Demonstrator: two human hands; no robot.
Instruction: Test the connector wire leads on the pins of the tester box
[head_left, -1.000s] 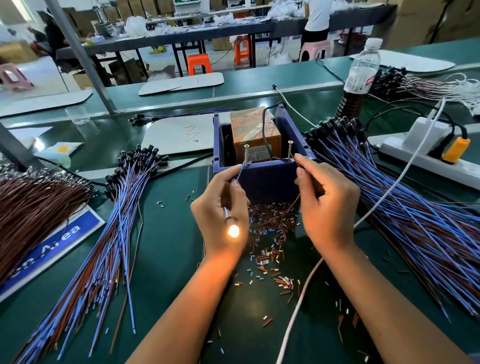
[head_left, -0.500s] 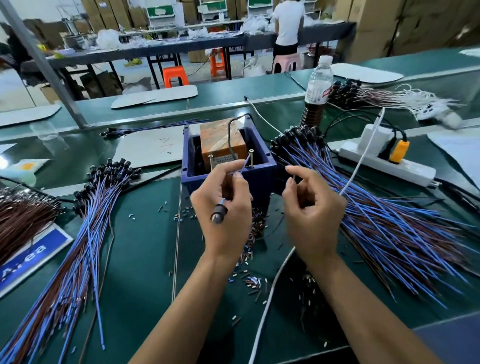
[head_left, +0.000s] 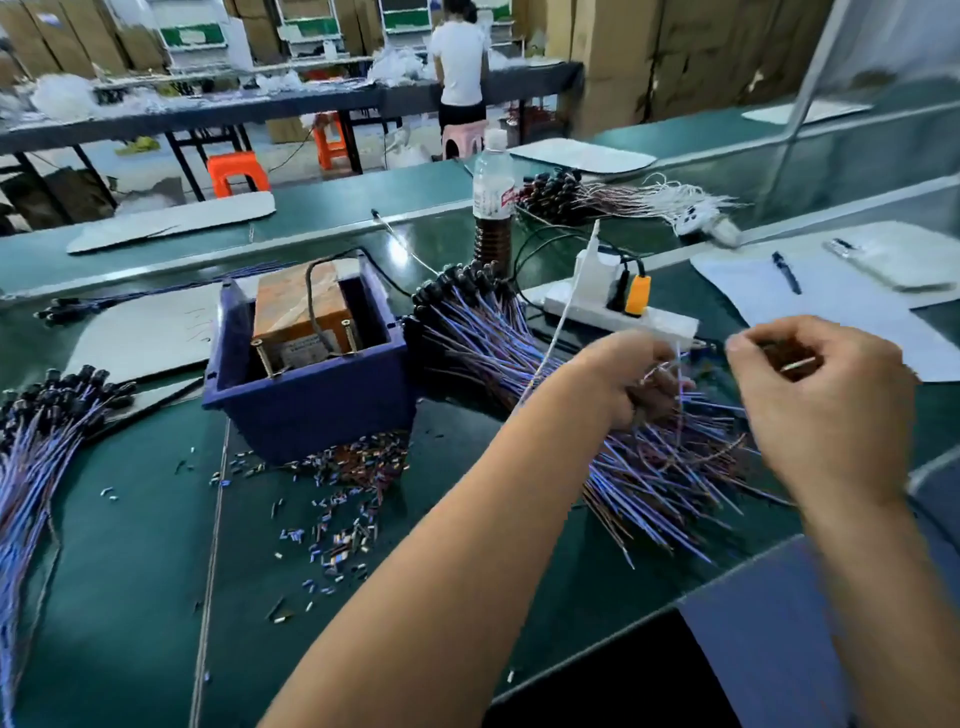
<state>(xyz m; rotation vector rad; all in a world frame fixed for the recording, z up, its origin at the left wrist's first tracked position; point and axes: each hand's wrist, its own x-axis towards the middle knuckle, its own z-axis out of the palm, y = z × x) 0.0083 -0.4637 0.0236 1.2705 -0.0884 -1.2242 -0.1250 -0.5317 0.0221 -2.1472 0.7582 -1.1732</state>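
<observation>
Your left hand grips wires in the pile of wires right of the blue tester box, while your right hand, fingers curled, pinches a thin wire lead above the pile's far edge.

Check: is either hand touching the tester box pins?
Apart. Head view: left hand and right hand are over the wire pile, clear of the tester box pins.
</observation>
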